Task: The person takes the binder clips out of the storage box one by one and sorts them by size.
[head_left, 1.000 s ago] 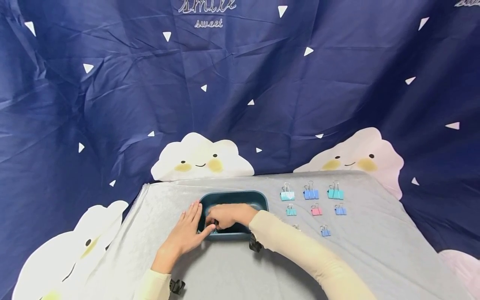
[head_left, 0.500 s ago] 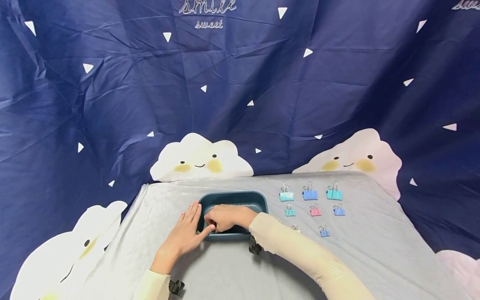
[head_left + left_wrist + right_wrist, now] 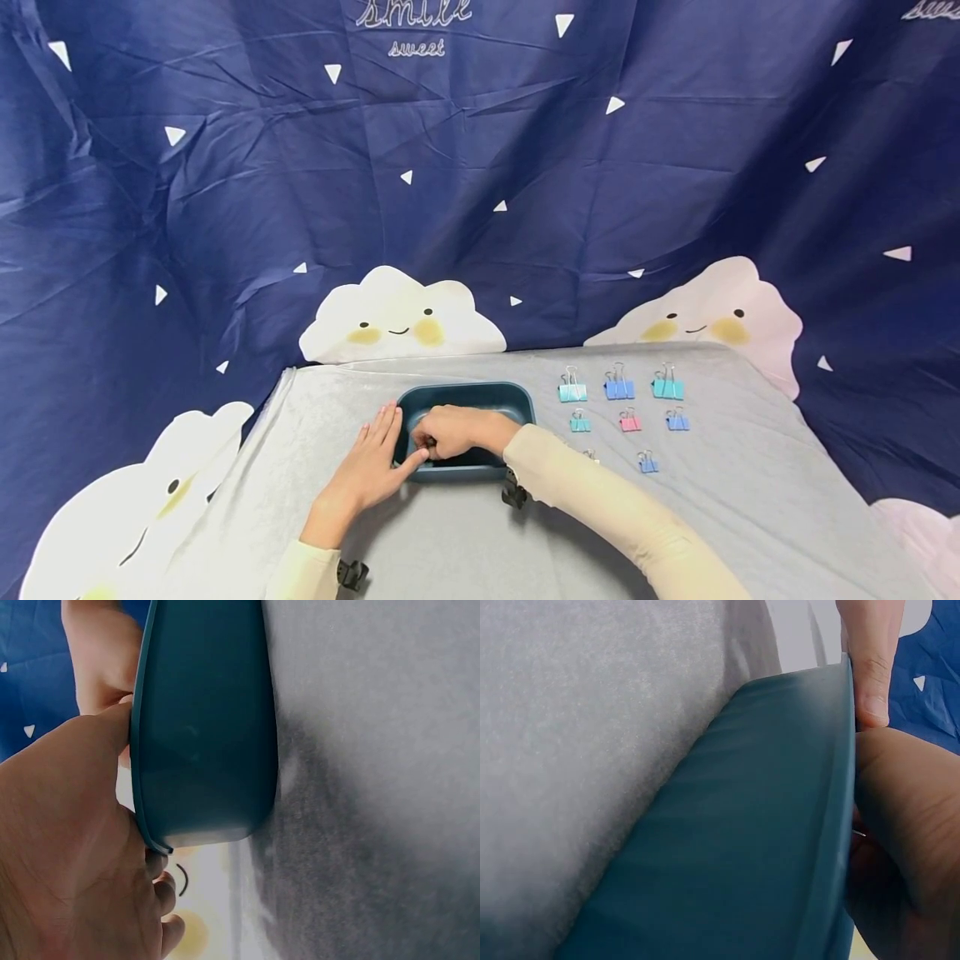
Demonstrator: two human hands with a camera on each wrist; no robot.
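A dark teal plastic bin (image 3: 465, 475) stands on the grey cloth. My left hand (image 3: 371, 467) rests on its left rim with straight fingers, the thumb laid over the near-left corner. Inside the bin, my right hand (image 3: 450, 432) reaches down at the left end with bent fingers. Its fingertips are hidden, so whether they hold anything is unclear. In the right wrist view, a thin bright wire-like piece (image 3: 859, 834) shows beside that hand, behind the bin's wall (image 3: 742, 810). The left thumb (image 3: 874, 697) touches or nearly touches the right hand there.
Right of the bin lie binder clips in rows: large ones such as a blue one (image 3: 619, 389), smaller ones including a pink one (image 3: 630, 423), and a small blue one (image 3: 648, 464). A pale small clip (image 3: 592, 456) is partly behind the right sleeve (image 3: 592, 492).
My right hand shifts slightly within the bin's left end, its fingers moving a little. The left hand stays on the rim. The clips keep their places on the cloth.
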